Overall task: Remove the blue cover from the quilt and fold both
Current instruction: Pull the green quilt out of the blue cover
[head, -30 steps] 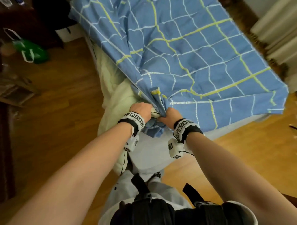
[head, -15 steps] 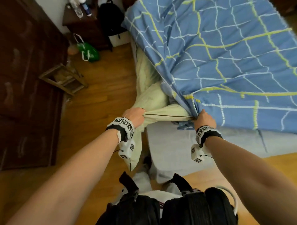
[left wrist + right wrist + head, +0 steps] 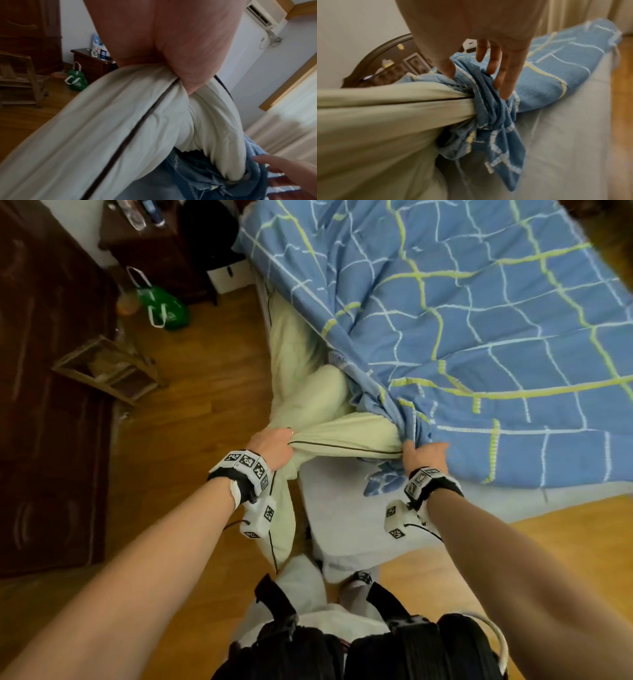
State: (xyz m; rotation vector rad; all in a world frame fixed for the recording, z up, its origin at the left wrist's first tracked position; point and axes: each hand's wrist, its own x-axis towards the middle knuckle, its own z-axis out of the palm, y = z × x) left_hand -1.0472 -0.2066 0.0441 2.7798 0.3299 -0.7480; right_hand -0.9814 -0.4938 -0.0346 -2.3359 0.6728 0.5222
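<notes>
The blue cover (image 3: 479,320) with yellow and white lines lies spread over the bed. Its open end is bunched at the near left corner. My right hand (image 3: 424,455) holds that bunch, which sits between thumb and fingers (image 3: 494,75) in the right wrist view. A pale cream quilt (image 3: 342,436) with dark piping comes out of the opening and stretches taut to the left. My left hand (image 3: 272,445) grips it in a fist, and the free end hangs down toward the floor. Most of the quilt (image 3: 120,128) stays hidden inside the cover (image 3: 197,175).
The bed has a grey sheet (image 3: 342,508) and I stand at its corner. On the wooden floor to the left are a wooden stool (image 3: 106,368) and a green bag (image 3: 164,309). A dark wardrobe (image 3: 44,405) and a nightstand (image 3: 147,244) line the left side.
My hands were together at the cover's opening a second ago and are now apart. The left hand has drawn a length of quilt out to the left while the right holds the cover.
</notes>
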